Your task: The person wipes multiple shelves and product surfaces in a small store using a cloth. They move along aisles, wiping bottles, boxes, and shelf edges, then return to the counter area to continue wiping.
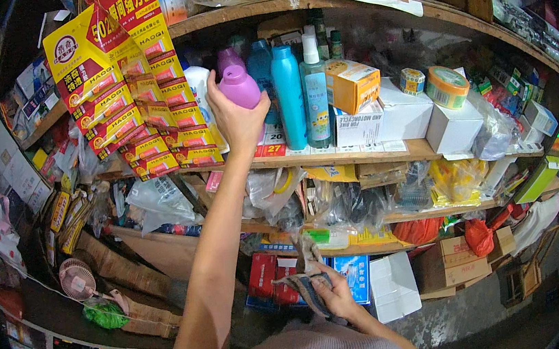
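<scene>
My left arm stretches up to the shelf, and my left hand [235, 121] is wrapped round a purple bottle [239, 88], its thumb on the right side. The bottle leans slightly, in front of another purple bottle [230, 59]. Just left of it is a white bottle [199, 90], partly hidden by the hand and hanging packs. To the right stand a tall blue bottle [289, 97] and a clear spray bottle [315, 91]. Low down near my body, my right hand [337, 295] grips a crumpled grey rag [309, 281], which hangs away from the fingers.
Strips of yellow and red glue packs [135, 87] hang before the shelf on the left. An orange box [352, 85], white boxes [400, 114] and a tape roll [447, 86] fill the shelf's right. Bagged goods crowd lower shelves; a small pink fan [78, 279] stands lower left.
</scene>
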The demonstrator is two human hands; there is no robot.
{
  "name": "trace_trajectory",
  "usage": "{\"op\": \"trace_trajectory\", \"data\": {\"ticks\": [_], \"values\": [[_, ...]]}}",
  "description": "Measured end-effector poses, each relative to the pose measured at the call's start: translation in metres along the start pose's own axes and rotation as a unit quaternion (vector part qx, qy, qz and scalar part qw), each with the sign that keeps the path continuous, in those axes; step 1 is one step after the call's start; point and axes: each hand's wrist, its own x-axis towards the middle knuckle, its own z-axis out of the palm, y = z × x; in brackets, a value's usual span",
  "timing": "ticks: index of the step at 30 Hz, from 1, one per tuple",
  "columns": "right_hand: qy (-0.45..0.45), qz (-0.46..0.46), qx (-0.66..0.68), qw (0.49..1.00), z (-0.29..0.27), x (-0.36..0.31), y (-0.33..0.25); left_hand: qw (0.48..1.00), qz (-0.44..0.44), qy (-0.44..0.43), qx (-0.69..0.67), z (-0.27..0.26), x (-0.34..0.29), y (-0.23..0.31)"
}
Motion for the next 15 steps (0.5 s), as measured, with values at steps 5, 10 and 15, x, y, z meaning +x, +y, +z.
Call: {"op": "trace_trajectory", "data": {"ticks": [5, 10, 15], "values": [[0.086, 0.042, 0.046, 0.994, -0.009, 0.008, -0.012, 0.992, -0.11, -0.052, -0.045, -0.015, -0.022, -0.001], [0.169, -0.035, 0.247, 0.953, -0.039, 0.042, -0.062, 0.996, -0.008, -0.072, -0.058, -0.071, -0.068, 0.032], [0.243, -0.237, -0.24, 0.909, -0.018, 0.075, -0.109, 0.92, 0.028, -0.39, -0.03, -0.123, -0.161, 0.077]]}}
